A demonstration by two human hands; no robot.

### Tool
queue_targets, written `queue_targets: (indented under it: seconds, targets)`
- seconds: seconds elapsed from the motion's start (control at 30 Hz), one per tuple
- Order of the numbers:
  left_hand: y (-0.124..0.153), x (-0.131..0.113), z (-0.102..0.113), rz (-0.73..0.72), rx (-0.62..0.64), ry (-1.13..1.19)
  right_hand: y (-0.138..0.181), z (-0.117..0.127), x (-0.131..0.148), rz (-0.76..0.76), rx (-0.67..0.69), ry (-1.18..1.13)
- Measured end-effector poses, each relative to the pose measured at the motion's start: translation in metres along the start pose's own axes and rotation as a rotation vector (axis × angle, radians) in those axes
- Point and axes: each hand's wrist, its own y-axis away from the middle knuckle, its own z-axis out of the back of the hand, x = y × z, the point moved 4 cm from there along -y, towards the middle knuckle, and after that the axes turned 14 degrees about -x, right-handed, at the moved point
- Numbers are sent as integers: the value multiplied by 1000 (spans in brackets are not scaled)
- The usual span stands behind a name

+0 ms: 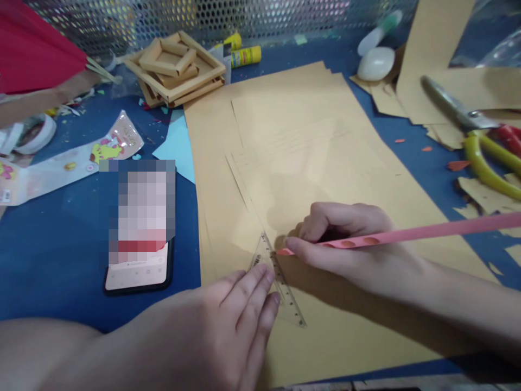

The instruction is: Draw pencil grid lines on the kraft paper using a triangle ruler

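- Head view: I see the left hand laid loosely, pressing a clear set square flat on the brown paper.
- The right hand grasps a pink pencil above that paper.
- Beyond the paper, a yellow tube carries lettering I can't read.

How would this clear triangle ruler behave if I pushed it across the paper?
The ruler looks like thin plastic, so it's probably light and fairly stiff. Lying flat on the paper, it would likely slide rather than roll or tip, though the left hand resting on it might hold it back.
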Motion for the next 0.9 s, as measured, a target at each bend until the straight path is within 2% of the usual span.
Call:
queue_targets:
  seconds: [0.13, 0.53, 0.8, 0.9]
  targets:
    - [2, -1, 0, -14, -7, -8, 1, -2, 1, -30, 55, -58]
    - [-2, 1, 2, -5, -12, -28, 5, -6, 2, 12, 306, -161]
    - [0, 0, 1, -2, -8, -9, 8, -6, 0, 6, 360, -156]
    - [-1, 1, 1, 8, -12, -10, 8, -5, 0, -46, 352, -212]
